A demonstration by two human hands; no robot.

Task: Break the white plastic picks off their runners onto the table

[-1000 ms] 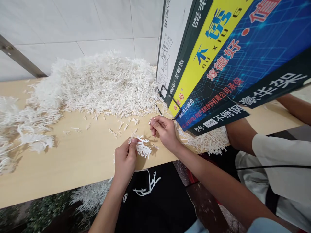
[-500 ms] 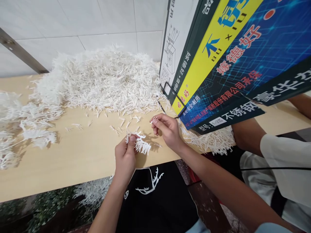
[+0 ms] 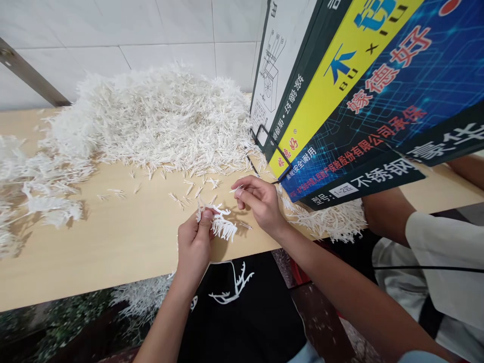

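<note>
My left hand (image 3: 193, 241) is closed around a white branched plastic sprig (image 3: 224, 230), whose many fine prongs hang out to the right of the thumb. To its right, my right hand (image 3: 261, 205) pinches a small thin white plastic piece (image 3: 237, 189) between thumb and forefinger, apart from the sprig. Both hands are just above the front part of the wooden tabletop (image 3: 124, 247). Several loose forked white bits (image 3: 177, 199) lie on the wood beyond my left hand. A bare white branched stem (image 3: 236, 290) rests on black cloth at my lap.
A large heap of white plastic pieces (image 3: 162, 126) fills the back against the tiled wall. More white sprigs (image 3: 53, 201) lie at the left. A tall printed box (image 3: 340, 111) stands at the right, with a smaller pile (image 3: 333, 219) below it. Another person's arm (image 3: 389, 217) is beyond.
My right hand has shifted barely left with its small piece, and the camera view has moved slightly. Both hands keep hold of what they had.
</note>
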